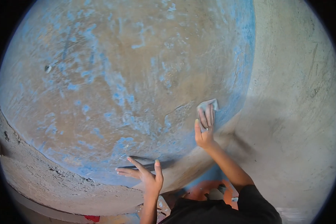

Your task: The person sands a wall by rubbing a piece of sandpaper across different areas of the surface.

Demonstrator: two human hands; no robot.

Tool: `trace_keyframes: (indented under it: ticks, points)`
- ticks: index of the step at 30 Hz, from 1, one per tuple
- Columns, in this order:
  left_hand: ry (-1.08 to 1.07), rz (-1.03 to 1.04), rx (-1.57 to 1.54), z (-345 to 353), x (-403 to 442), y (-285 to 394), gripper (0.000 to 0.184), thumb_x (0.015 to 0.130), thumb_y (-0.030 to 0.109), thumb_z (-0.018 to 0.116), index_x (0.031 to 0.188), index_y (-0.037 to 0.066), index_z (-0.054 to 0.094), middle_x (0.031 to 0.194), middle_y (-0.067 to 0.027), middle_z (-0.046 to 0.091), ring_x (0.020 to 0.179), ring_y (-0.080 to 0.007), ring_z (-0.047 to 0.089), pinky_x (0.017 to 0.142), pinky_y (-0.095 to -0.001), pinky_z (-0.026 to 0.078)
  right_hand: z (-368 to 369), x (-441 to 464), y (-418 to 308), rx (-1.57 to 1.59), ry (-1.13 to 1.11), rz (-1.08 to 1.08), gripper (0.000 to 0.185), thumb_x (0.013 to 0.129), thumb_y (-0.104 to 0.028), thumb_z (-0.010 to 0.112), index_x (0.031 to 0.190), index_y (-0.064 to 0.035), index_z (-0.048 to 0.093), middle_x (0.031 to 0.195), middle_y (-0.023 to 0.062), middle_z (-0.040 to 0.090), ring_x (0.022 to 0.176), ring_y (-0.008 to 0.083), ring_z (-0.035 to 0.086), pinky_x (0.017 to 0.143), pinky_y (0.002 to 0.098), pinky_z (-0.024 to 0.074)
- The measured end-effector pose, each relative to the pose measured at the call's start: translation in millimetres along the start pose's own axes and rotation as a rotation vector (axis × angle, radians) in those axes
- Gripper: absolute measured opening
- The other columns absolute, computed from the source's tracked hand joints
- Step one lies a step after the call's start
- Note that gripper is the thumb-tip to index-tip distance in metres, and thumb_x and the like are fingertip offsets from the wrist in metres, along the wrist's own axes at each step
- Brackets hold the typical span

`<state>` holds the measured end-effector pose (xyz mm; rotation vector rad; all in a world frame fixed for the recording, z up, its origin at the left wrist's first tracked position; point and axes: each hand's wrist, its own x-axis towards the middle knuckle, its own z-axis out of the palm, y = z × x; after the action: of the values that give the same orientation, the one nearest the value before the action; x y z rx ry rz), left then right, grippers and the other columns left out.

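Observation:
A large surface (138,74), brown with patchy blue paint and a blue band along its right side, fills most of the view. My right hand (205,125) presses a small pale sheet or cloth (211,102) flat against it near the lower right, fingers together over the sheet. Lower down and to the left, my left hand (147,175) is spread at the lower edge of the painted surface, with nothing in it. Whether its fingertips touch the surface is hard to tell.
Right of the blue band stands a grey-beige plastered wall (287,93). A rough, chipped ledge (63,177) curves along the lower left. Below lie a red item (92,218) and an orange surface (199,189) with small objects, partly hidden by my dark shirt.

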<state>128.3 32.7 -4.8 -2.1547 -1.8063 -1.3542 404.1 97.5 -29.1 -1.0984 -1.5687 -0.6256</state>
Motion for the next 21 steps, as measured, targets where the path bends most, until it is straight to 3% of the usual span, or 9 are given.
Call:
trace_keyframes:
  ticks: [2,3,6,12,15,18,19,21]
  points:
    - [0.020,-0.013,-0.035,12,5,16,0.099,0.095,0.046,0.058,0.157,0.005,-0.009,0.145,-0.0447,-0.033,0.134,-0.0623,-0.031,0.100,-0.0770,-0.011,5,-5,-11,0.012,0.081,0.129,0.076,0.072,-0.016,0.066,0.146,-0.0262,0.049,0.150,0.0119,0.045,0.141,0.0360,0.037,0.113,0.0640,0.0234]
    - [0.023,-0.023,-0.062,20,8,27,0.100,0.095,0.046,0.058,0.157,0.005,-0.010,0.145,-0.0443,-0.033,0.134,-0.0624,-0.031,0.100,-0.0769,-0.012,-16,-14,4,0.036,-0.381,-0.149,0.077,0.072,-0.017,0.066,0.147,-0.0245,0.048,0.150,0.0170,0.043,0.143,0.0397,0.033,0.113,0.0645,0.0219]
    - [0.027,-0.022,-0.052,39,14,57,0.100,0.095,0.046,0.058,0.157,0.005,-0.010,0.145,-0.0431,-0.033,0.134,-0.0622,-0.031,0.100,-0.0767,-0.012,-45,5,59,0.078,-0.564,-0.245,0.080,0.070,-0.017,0.067,0.147,-0.0272,0.047,0.149,0.0180,0.045,0.143,0.0398,0.033,0.113,0.0654,0.0210]
    - [0.064,0.008,-0.032,83,26,125,0.100,0.095,0.046,0.058,0.158,0.007,-0.008,0.148,-0.0406,-0.033,0.134,-0.0619,-0.032,0.100,-0.0769,-0.012,-79,52,103,-0.108,-0.208,-0.119,0.069,0.080,-0.024,0.066,0.147,-0.0225,0.048,0.148,0.0227,0.044,0.142,0.0428,0.033,0.113,0.0593,0.0246]
    - [0.042,0.046,-0.034,110,29,150,0.102,0.091,0.046,0.063,0.158,0.008,-0.005,0.145,-0.0426,-0.034,0.131,-0.0650,-0.032,0.096,-0.0802,-0.011,-114,81,132,0.053,-0.650,-0.290,0.065,0.087,-0.025,0.062,0.149,-0.0153,0.045,0.151,0.0289,0.036,0.142,0.0476,0.029,0.114,0.0586,0.0227]
    - [0.008,0.058,-0.047,133,27,176,0.103,0.090,0.047,0.064,0.159,0.010,-0.003,0.144,-0.0442,-0.034,0.130,-0.0668,-0.032,0.093,-0.0824,-0.010,-107,100,169,0.055,0.152,0.162,0.068,0.084,-0.028,0.065,0.149,-0.0224,0.045,0.153,0.0218,0.038,0.140,0.0452,0.034,0.114,0.0574,0.0241]
    - [-0.007,0.055,-0.051,139,25,184,0.102,0.090,0.047,0.064,0.159,0.010,-0.002,0.145,-0.0444,-0.033,0.130,-0.0669,-0.032,0.093,-0.0828,-0.010,-104,100,171,0.017,0.183,0.174,0.073,0.080,-0.030,0.068,0.149,-0.0269,0.046,0.151,0.0201,0.040,0.137,0.0442,0.039,0.114,0.0565,0.0260]
    - [-0.013,0.065,-0.035,153,24,196,0.102,0.091,0.047,0.064,0.159,0.010,-0.002,0.145,-0.0444,-0.033,0.129,-0.0673,-0.033,0.093,-0.0833,-0.009,-115,76,162,0.000,-0.173,-0.034,0.068,0.086,-0.029,0.064,0.150,-0.0203,0.044,0.150,0.0238,0.039,0.137,0.0468,0.038,0.113,0.0573,0.0252]
